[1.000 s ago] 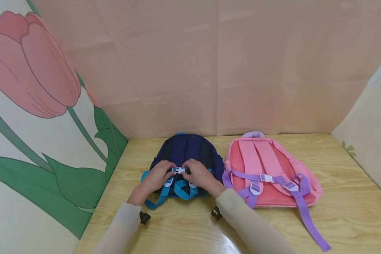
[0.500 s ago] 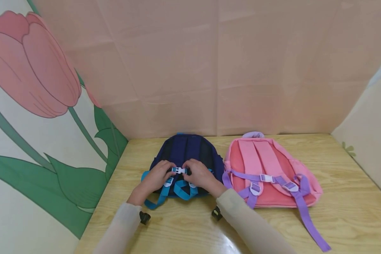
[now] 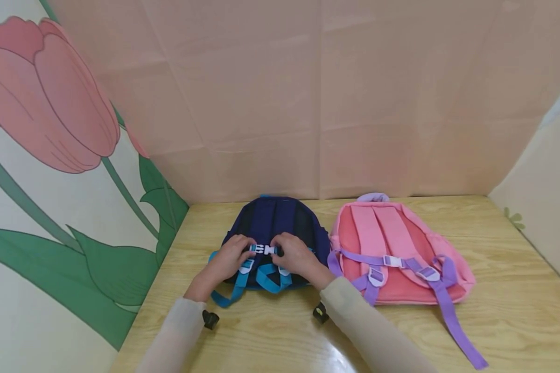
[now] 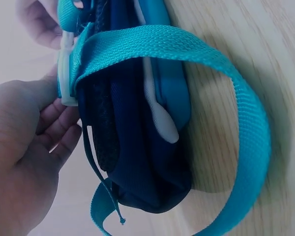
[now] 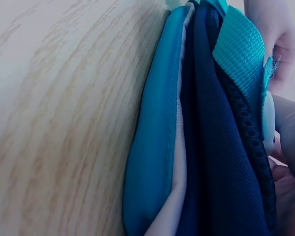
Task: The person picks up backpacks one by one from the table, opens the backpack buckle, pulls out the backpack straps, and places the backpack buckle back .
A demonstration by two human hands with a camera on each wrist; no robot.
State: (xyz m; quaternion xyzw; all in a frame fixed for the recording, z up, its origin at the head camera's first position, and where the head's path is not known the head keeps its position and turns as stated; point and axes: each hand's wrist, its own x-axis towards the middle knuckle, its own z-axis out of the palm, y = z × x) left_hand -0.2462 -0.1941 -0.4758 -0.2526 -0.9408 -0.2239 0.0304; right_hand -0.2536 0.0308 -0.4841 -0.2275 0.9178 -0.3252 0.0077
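Note:
A navy backpack (image 3: 273,212) lies on the table with its shoulder straps facing up. Across those straps sits a white side-release buckle (image 3: 263,249) on a blue chest strap. My left hand (image 3: 231,257) pinches the buckle's left end between thumb and fingers, and my right hand (image 3: 296,255) pinches its right end. The prong half sits at the mouth of the slotted half, with part of the prong piece showing. Teal webbing (image 4: 177,42) loops out over the table in the left wrist view. The buckle's ends are partly hidden by my fingertips.
A pink backpack (image 3: 368,223) lies to the right, touching the navy one, its purple strap (image 3: 452,316) trailing toward the front. The wooden table (image 3: 261,331) meets a pink cloth backdrop (image 3: 261,103) behind. A tulip-printed panel (image 3: 51,103) stands on the left.
My hands have drawn slightly apart. The two buckle halves stretch wider than before, with the right half shifted a little to the right. The pink backpack stays put.

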